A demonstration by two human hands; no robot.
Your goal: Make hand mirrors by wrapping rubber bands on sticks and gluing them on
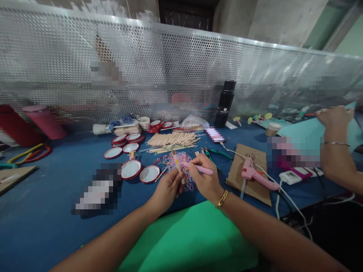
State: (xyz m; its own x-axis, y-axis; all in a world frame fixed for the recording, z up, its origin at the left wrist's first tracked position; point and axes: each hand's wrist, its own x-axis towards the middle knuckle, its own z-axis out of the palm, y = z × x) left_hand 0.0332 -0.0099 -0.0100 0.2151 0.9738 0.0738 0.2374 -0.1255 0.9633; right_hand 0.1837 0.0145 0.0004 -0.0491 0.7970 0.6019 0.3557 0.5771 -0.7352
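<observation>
Between the fingers of my left hand (168, 186) a flat wooden craft stick (176, 161) stands nearly upright, with a yellow patch on its upper part. My right hand (206, 176) is closed around a pink pen (203, 169), whose tip end points at the stick. Just behind both hands lies a tangled pile of thin pastel-coloured bands or threads (187, 185). Round red-rimmed lids (149, 174) rest on the blue table to the left of my hands. A heap of wooden sticks (172, 139) lies farther back.
A pink glue gun (256, 174) sits on a cardboard piece (262, 194) at right, with cables trailing. Green-handled pliers (218, 152) lie behind my right hand. A black bottle (225, 104) stands by the perforated metal screen (187, 64). Another person's hand (336, 116) holds light-blue sheet material at far right.
</observation>
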